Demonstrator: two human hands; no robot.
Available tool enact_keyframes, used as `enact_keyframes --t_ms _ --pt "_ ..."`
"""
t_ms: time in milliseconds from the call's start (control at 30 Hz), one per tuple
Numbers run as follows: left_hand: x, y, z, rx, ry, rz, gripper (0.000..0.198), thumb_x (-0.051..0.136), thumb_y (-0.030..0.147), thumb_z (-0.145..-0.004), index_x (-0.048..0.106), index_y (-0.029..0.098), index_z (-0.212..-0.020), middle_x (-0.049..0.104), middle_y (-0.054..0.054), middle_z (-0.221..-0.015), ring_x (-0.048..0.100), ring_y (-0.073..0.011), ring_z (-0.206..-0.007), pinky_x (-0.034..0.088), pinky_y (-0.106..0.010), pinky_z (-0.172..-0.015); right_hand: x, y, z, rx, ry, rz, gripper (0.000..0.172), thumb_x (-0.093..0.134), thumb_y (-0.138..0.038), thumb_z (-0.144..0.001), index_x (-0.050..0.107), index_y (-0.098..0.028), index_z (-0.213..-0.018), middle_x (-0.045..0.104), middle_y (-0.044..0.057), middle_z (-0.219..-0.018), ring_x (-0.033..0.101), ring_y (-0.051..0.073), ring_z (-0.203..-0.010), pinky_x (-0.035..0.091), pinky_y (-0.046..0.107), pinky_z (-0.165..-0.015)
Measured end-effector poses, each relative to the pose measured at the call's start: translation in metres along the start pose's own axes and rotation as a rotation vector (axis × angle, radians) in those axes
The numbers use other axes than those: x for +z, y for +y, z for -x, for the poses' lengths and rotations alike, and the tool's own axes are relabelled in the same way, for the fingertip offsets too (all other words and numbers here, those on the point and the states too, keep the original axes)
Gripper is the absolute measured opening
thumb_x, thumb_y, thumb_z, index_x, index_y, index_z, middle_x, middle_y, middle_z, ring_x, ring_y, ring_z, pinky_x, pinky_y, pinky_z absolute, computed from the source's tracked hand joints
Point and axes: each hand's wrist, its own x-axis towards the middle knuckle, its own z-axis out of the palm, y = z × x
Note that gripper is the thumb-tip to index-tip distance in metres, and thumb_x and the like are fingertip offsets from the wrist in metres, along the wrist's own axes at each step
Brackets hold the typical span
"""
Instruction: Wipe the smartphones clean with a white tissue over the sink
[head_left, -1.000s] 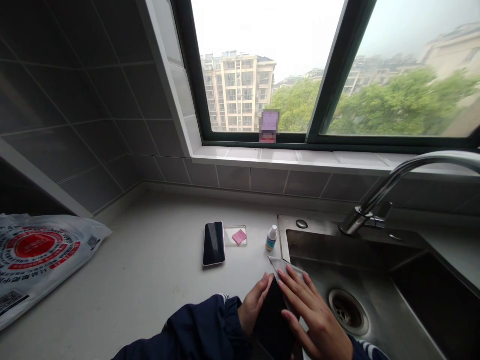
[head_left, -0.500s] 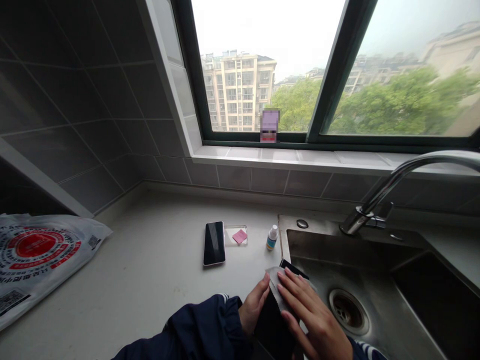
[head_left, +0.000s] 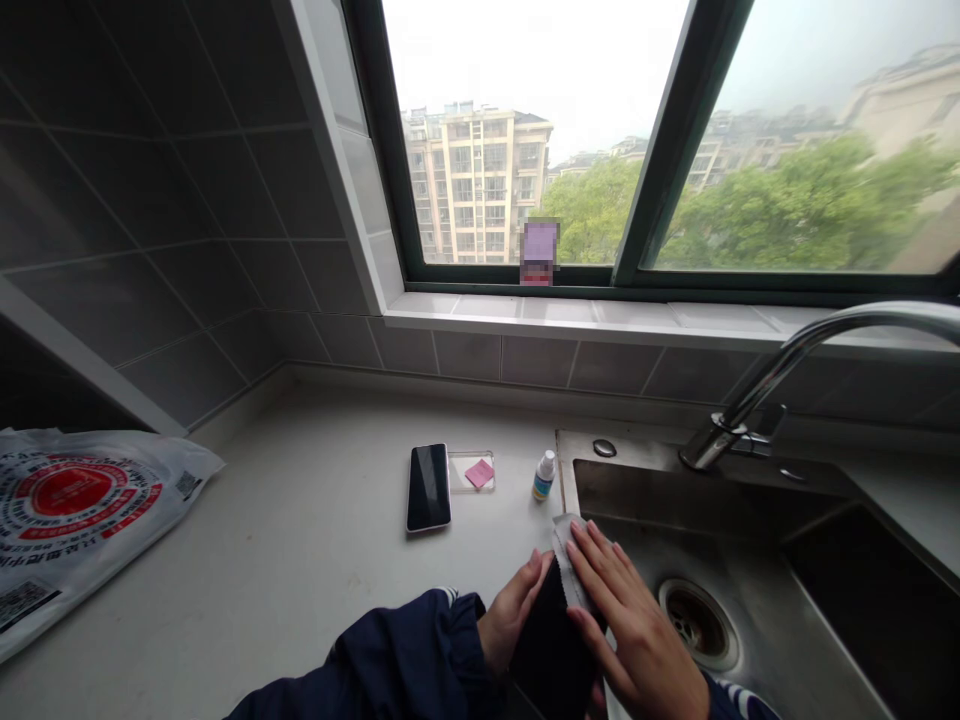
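Observation:
A flat black device [head_left: 551,640], like a phone or small tablet, lies tilted in my left hand [head_left: 514,612], which grips it along its left edge. On its upper right part rests a grey cloth [head_left: 568,575] with a zigzag edge. My right hand [head_left: 626,615] presses this cloth down with fingers laid nearly straight over it. Beyond the hands, a small white-capped spray bottle [head_left: 544,476] stands upright beside the sink. Left of it, a phone [head_left: 428,488] with a dark screen lies next to a clear phone case [head_left: 459,478] bearing a pink square [head_left: 480,473].
The steel sink [head_left: 637,540] with its drain [head_left: 697,622] is on the right, under a chrome tap [head_left: 750,385]. A printed plastic bag [head_left: 90,510] lies on the pale countertop [head_left: 300,520] at the left. Behind runs a window sill [head_left: 562,310].
My right hand and the cloth have slid a little to the right across the black device, baring more of its upper left. My left hand stays in nearly the same place.

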Motion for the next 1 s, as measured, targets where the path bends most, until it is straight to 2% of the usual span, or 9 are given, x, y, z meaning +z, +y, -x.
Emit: enact_keyframes --t_ms 133,433,567,667,800,900,1000 --pt "0.002 0.002 0.003 -0.054 0.03 -0.044 0.056 0.055 0.057 -0.084 0.067 0.014 -0.118 0.06 -0.009 -0.133 0.024 -0.0281 -0.145 -0.002 -0.04 -0.122 0.001 -0.001 0.001 0.015 -0.009 0.008 0.065 0.046 -0.034 -0.097 0.019 -0.017 -0.154 0.024 0.011 -0.158 0.027 0.031 -0.144 0.035 0.047 -0.113" --pt "-0.004 -0.003 -0.001 0.004 -0.116 0.13 0.054 0.05 0.049 -0.091 0.054 0.019 -0.135 0.055 -0.005 -0.14 0.025 -0.0214 -0.145 0.003 -0.034 -0.122 0.002 -0.003 0.005 -0.095 -0.097 -0.014 0.068 0.05 -0.036 -0.095 0.023 -0.015 -0.153 0.023 0.012 -0.158 0.026 0.032 -0.144 0.034 0.047 -0.113" --pt "-0.004 -0.002 0.001 -0.045 -0.14 0.159 0.059 0.043 0.054 -0.093 0.055 0.013 -0.133 0.062 -0.01 -0.13 0.031 -0.0212 -0.143 0.005 -0.033 -0.121 -0.005 -0.008 0.002 -0.173 -0.106 -0.044 0.068 0.053 -0.037 -0.094 0.028 -0.014 -0.152 0.026 0.011 -0.157 0.027 0.03 -0.144 0.031 0.044 -0.116" --pt "-0.007 -0.004 0.0 -0.074 -0.174 0.235 0.064 0.045 0.059 -0.09 0.059 0.01 -0.128 0.064 -0.012 -0.125 0.039 -0.0226 -0.138 0.007 -0.033 -0.12 -0.01 -0.013 -0.001 -0.233 -0.11 -0.078 0.067 0.053 -0.039 -0.093 0.03 -0.013 -0.151 0.029 0.01 -0.156 0.028 0.029 -0.144 0.031 0.042 -0.116" --pt "-0.011 -0.007 -0.002 -0.054 -0.125 0.326 0.059 0.046 0.06 -0.089 0.067 0.012 -0.116 0.068 -0.011 -0.118 0.047 -0.0219 -0.132 0.01 -0.034 -0.12 -0.011 -0.016 -0.002 -0.291 -0.121 -0.074 0.07 0.052 -0.045 -0.093 0.031 -0.011 -0.151 0.029 0.01 -0.156 0.029 0.03 -0.143 0.033 0.042 -0.115" --pt "-0.01 -0.005 -0.003 -0.07 -0.134 0.27 0.062 0.047 0.061 -0.088 0.066 0.011 -0.119 0.066 -0.013 -0.122 0.041 -0.0238 -0.137 0.008 -0.034 -0.12 -0.009 -0.014 0.0 -0.266 -0.114 -0.061 0.067 0.052 -0.041 -0.094 0.031 -0.013 -0.151 0.03 0.009 -0.155 0.03 0.029 -0.143 0.033 0.042 -0.115" --pt "-0.005 -0.002 -0.002 -0.024 -0.164 0.149 0.069 0.047 0.062 -0.087 0.055 0.011 -0.132 0.057 -0.014 -0.135 0.034 -0.0262 -0.141 0.009 -0.037 -0.12 -0.006 -0.007 0.002 -0.138 -0.077 -0.038 0.063 0.05 -0.034 -0.095 0.029 -0.016 -0.152 0.03 0.01 -0.156 0.03 0.03 -0.143 0.034 0.044 -0.114"
